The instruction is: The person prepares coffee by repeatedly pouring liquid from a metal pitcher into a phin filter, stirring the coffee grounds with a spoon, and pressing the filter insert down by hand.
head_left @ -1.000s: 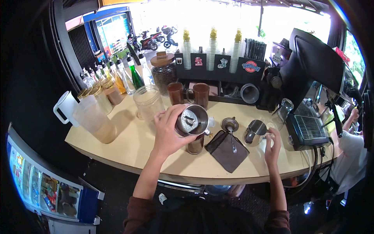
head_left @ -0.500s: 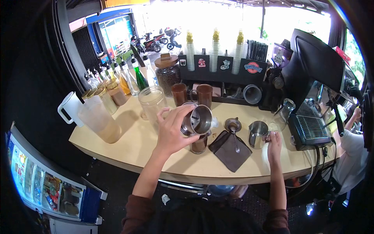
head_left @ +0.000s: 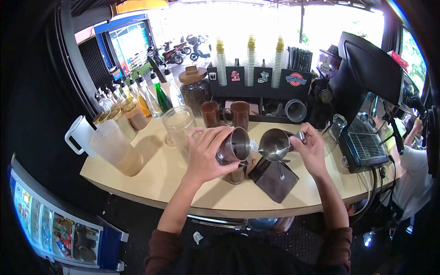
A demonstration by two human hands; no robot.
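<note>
My left hand (head_left: 206, 151) is wrapped around a shiny steel cup (head_left: 240, 145), tipped so its mouth faces right, above the counter. My right hand (head_left: 311, 149) grips a steel milk pitcher (head_left: 274, 145) by its handle. The pitcher leans left, its rim close to the cup's mouth, with a little pale liquid showing inside. Below the cup stands a glass mug (head_left: 236, 176), partly hidden by my left hand. A dark folded cloth (head_left: 277, 181) lies under the pitcher, with a spoon (head_left: 281, 171) on it, mostly covered from view.
Behind my hands stand two mugs of brown drink (head_left: 239, 113), a clear jar (head_left: 178, 120) and a cup rack (head_left: 256, 80). Plastic jugs (head_left: 117, 149) and pump bottles (head_left: 160, 94) are on the left. An espresso machine (head_left: 366, 142) stands right, with another person (head_left: 415, 169) beyond.
My right hand has lifted the milk pitcher off the counter and brought it left, tilted toward the steel cup. The left hand has barely moved, still holding its cup.
</note>
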